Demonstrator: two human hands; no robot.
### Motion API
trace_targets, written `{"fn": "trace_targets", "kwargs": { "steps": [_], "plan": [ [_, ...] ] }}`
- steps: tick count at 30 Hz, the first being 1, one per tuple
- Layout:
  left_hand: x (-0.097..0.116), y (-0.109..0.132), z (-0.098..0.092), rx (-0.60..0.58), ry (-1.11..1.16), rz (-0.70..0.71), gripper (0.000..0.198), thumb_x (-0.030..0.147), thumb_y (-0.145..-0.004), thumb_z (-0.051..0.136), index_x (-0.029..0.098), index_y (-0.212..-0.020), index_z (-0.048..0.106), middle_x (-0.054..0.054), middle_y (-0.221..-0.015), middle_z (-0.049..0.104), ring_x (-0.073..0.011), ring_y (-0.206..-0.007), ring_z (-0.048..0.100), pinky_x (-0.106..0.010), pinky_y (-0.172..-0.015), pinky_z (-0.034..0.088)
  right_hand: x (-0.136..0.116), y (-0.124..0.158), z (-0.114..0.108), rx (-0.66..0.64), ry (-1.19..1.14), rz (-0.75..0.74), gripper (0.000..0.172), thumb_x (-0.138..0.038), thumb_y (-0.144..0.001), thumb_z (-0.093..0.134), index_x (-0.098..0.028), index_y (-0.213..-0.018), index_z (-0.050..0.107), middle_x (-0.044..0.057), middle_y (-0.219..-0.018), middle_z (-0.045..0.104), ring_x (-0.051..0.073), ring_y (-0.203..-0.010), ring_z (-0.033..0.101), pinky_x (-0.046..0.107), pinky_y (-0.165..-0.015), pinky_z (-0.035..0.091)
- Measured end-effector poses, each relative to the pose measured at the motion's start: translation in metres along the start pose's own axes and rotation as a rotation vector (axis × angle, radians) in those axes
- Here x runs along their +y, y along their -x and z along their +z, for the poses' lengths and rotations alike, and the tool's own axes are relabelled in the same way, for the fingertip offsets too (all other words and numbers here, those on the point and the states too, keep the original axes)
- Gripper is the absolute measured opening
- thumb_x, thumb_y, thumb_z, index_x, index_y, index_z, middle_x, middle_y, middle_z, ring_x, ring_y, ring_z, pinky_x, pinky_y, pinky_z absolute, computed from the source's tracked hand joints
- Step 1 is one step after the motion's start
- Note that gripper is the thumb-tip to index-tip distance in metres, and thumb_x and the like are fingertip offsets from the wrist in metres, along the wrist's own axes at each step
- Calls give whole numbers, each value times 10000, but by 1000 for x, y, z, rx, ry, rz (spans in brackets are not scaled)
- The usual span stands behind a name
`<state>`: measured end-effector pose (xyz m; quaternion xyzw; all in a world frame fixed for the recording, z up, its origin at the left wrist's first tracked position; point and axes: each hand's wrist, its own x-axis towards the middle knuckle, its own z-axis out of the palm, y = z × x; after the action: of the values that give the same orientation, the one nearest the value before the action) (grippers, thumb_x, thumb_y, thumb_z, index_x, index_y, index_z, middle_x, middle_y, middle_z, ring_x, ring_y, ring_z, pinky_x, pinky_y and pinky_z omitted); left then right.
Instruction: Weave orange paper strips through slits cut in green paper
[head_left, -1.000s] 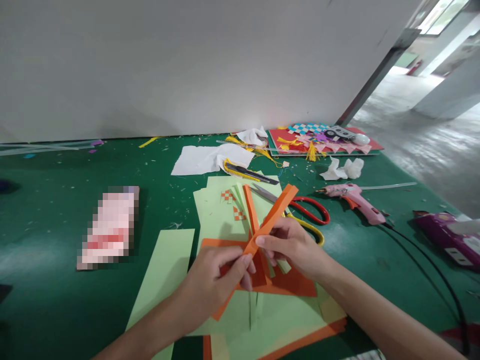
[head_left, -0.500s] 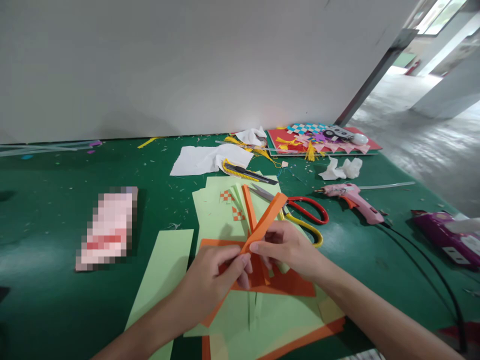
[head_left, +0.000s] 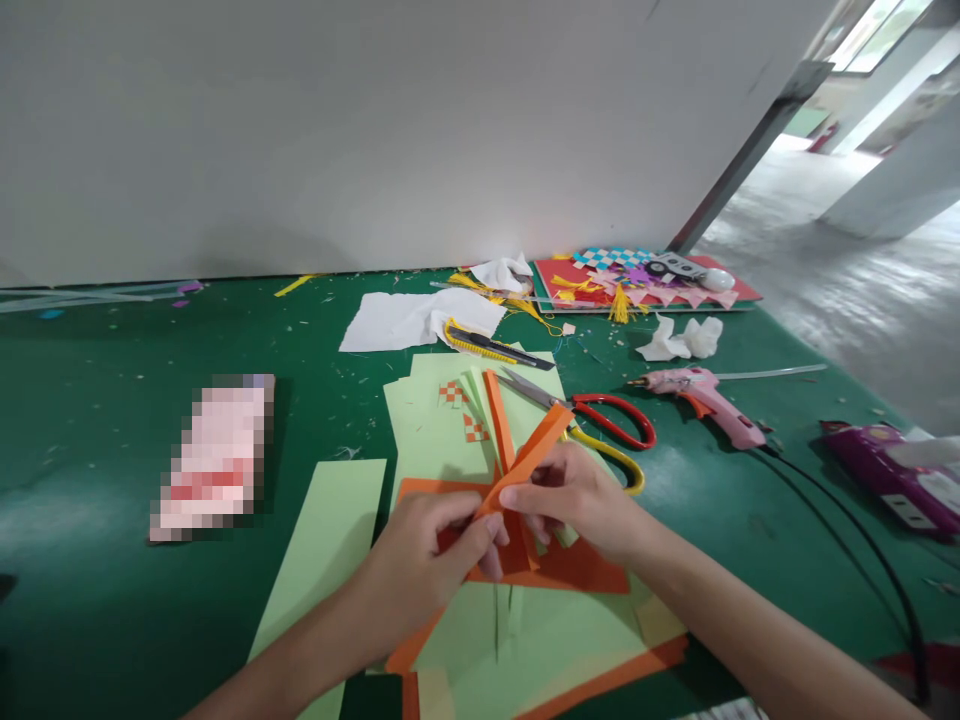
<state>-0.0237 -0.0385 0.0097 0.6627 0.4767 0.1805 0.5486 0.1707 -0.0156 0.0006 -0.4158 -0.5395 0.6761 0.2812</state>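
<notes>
Between both hands runs a folded orange paper strip point(head_left: 534, 446), slanting up to the right. My left hand point(head_left: 442, 545) pinches its lower part, and my right hand point(head_left: 574, 495) grips it just beside, fingers curled. Under the hands lies an orange paper sheet point(head_left: 592, 570) on light green paper point(head_left: 465, 625). Another narrow orange strip point(head_left: 498, 415) and pale green strips point(head_left: 480, 392) lie behind the held one. Two small orange-and-white checkered pieces point(head_left: 475, 428) rest on the green sheets. Scissors point(head_left: 615, 420) with red and yellow handles lie right of the strips.
Beyond the paper lie a yellow cutter knife point(head_left: 495, 346) and white tissue point(head_left: 390, 320). A pink glue gun point(head_left: 705, 400) with a black cord and a purple device point(head_left: 892, 480) sit right. A red board point(head_left: 555, 285) holds craft pieces. At left is a blurred pink item point(head_left: 217, 450).
The held orange strip has slid slightly down and left through the fingers; its upper end sits lower, its lower end reaches further down-left. Both hands stay nearly in place.
</notes>
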Motion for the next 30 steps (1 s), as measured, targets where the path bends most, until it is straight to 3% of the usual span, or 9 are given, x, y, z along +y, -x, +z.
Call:
{"fn": "trace_targets", "kwargs": {
  "steps": [7, 15, 22, 30],
  "plan": [
    [4, -1, -2, 0, -23, 28, 386, 309, -965, 432, 173, -661, 627, 11, -672, 696, -114, -630, 606, -208, -602, 425, 2, 0, 3, -41, 13, -25, 293, -375, -821, 661, -136, -653, 661, -23, -465, 526, 72, -413, 458, 196, -407, 318],
    [-1, 1, 0, -10, -31, -7, 414, 379, -964, 422, 178, -660, 620, 6, -648, 684, -124, -587, 589, -219, -552, 409, -3, 0, -5, 95, 2, -19, 380, -372, -791, 694, -155, -511, 555, -29, -434, 512, 64, -408, 438, 211, -415, 266],
    [2, -1, 1, 12, 22, 9, 338, 322, -954, 451, 179, -695, 614, 13, -690, 703, -121, -637, 616, -211, -595, 430, 0, -1, 1, -28, 27, -2, 329, -384, -816, 658, -137, -599, 660, -20, -429, 517, 73, -379, 427, 213, -390, 306],
    [4, 3, -1, 31, -57, 18, 429, 364, -968, 422, 180, -635, 620, 15, -653, 656, -117, -607, 567, -229, -561, 379, -3, -3, -15, 160, -190, -29, 276, -324, -768, 724, -162, -611, 566, -47, -452, 516, 58, -383, 424, 204, -390, 218]
  ]
}}
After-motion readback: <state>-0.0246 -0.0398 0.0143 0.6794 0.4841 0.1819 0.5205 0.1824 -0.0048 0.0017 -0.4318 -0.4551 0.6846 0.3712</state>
